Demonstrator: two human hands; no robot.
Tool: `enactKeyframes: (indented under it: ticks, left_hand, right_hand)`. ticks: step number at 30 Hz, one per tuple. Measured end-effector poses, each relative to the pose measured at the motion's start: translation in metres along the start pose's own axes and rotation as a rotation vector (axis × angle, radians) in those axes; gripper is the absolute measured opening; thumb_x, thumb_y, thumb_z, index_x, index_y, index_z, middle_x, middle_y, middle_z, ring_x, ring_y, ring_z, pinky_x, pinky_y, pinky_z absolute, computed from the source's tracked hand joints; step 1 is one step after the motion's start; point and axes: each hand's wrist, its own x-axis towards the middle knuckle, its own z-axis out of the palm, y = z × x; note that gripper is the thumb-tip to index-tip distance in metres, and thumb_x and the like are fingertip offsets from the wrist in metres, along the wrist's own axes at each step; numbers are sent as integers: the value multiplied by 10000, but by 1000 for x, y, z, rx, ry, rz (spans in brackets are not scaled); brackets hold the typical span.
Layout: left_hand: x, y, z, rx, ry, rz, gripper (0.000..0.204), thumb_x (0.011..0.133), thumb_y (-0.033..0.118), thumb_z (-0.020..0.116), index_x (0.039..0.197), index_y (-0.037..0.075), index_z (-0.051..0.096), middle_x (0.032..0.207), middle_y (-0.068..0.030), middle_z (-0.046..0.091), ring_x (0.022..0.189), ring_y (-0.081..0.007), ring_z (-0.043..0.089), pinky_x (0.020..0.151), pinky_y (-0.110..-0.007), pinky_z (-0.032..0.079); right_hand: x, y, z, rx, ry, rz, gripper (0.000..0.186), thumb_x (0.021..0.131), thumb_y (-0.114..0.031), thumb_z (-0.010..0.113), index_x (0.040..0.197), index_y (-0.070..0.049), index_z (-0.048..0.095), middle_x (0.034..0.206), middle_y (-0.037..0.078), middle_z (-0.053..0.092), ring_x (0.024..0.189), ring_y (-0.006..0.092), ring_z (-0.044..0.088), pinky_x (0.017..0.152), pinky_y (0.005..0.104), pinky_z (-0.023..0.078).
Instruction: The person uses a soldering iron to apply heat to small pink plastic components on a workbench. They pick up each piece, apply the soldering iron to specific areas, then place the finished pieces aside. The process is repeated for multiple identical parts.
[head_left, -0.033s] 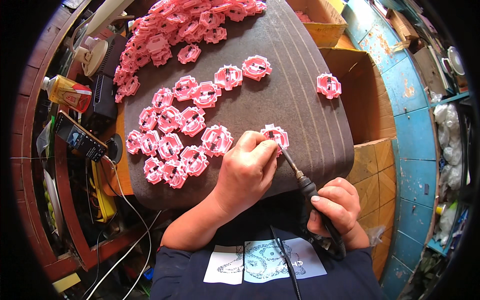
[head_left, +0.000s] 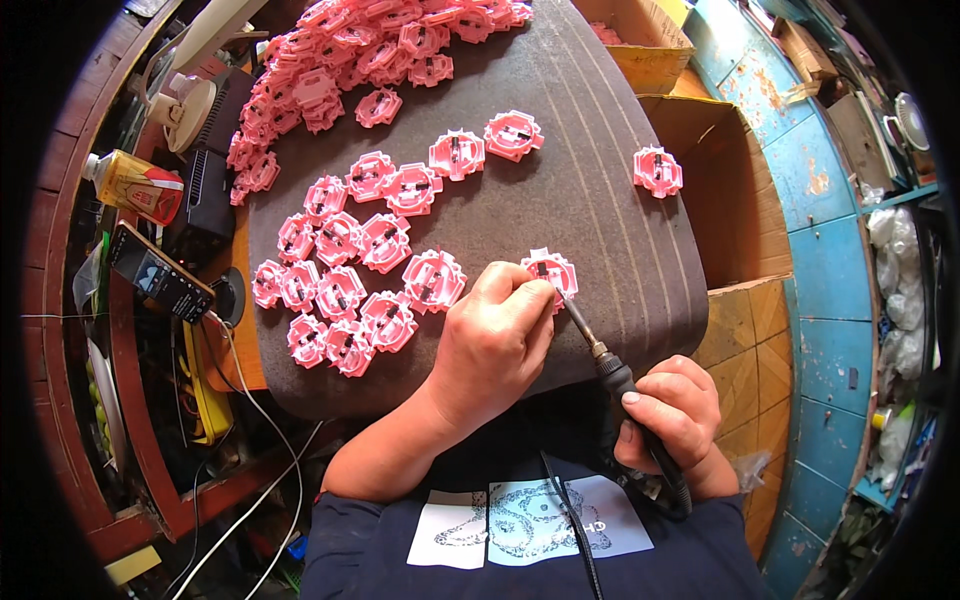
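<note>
My right hand (head_left: 672, 418) is wrapped round the dark handle of a soldering iron (head_left: 612, 368). The iron's metal tip reaches up and left to a pink plastic part (head_left: 550, 268) with a dark piece in its middle, lying on the table. Over the near edge of that part, my left hand (head_left: 497, 328) is closed in a pinch, right beside the iron's tip. Whatever sits between its fingertips is hidden or too small to make out. Left of this hand lies a group of similar pink parts (head_left: 340, 292), each with a dark piece inside.
A big heap of pink parts (head_left: 330, 70) covers the far left of the dark table mat (head_left: 560, 190). One pink part (head_left: 658, 172) lies near the right edge. Cardboard boxes (head_left: 735, 190) stand beyond it. At left are a phone (head_left: 160, 272), a bottle (head_left: 138, 186) and cables (head_left: 275, 440).
</note>
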Motion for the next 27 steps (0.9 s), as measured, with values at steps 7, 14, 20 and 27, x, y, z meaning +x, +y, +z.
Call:
enactKeyframes:
  ticks: [7,14,20,27]
  left_hand:
    - [1,0,0,5,4,3,121,863,-24,764,953,2,687,948,-152,636,814,-327,687,714,-409,578]
    - [0,0,1,-2,1,-13,126,861,-26,765,957,2,689,949,-152,637,825,-326,687,716,-410,578]
    - [0,0,1,-9,0,-6,139,847,-36,763,959,-1,689,950,-153,642,832,-330,688,720,-414,579]
    - [0,-2,2,-2,5,1,143,838,-45,757,954,-1,686,951,-156,640,825,-331,688,717,-411,583]
  right_hand:
    - [0,0,1,6,2,4,354,763,-7,732,1111,-26,669,832,108,639,609,251,586,531,360,480]
    - [0,-1,0,1,-2,6,364,762,-4,736,1118,-20,662,831,109,642,608,251,587,526,356,479]
    - [1,-1,-2,6,14,16,328,807,-31,732,1124,-2,653,847,127,654,619,260,602,542,365,500]
    - [-4,4,1,-20,176,116,330,968,-134,738,1240,10,619,992,191,653,798,298,639,675,387,533]
